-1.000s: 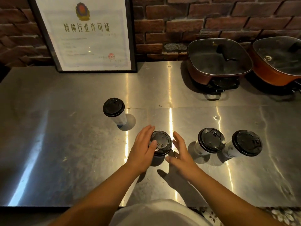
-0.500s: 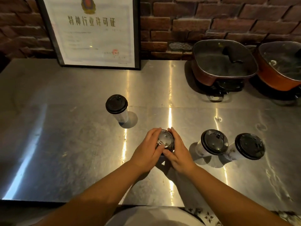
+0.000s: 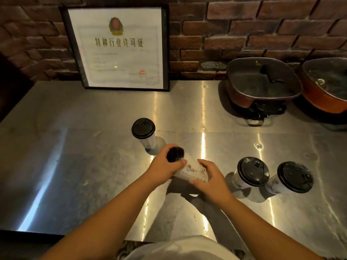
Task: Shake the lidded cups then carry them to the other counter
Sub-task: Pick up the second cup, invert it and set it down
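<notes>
Both my hands hold one white cup with a black lid (image 3: pixel 191 168) above the steel counter (image 3: pixel 93 166), tipped on its side with the lid pointing left and away. My left hand (image 3: pixel 165 166) wraps the lid end; my right hand (image 3: pixel 208 177) grips the cup's base. The cup looks blurred. Another lidded cup (image 3: pixel 143 131) stands upright just behind my left hand. Two more lidded cups (image 3: pixel 252 171) (image 3: pixel 294 177) stand side by side to the right of my right hand.
A framed certificate (image 3: pixel 120 47) leans on the brick wall at the back. Two red electric pans with glass lids (image 3: pixel 261 85) (image 3: pixel 326 85) sit at the back right. The counter's front edge runs just below my forearms.
My hands closed around the middle cup, lifted it off the counter and tipped it from upright onto its side. The other three cups stayed put.
</notes>
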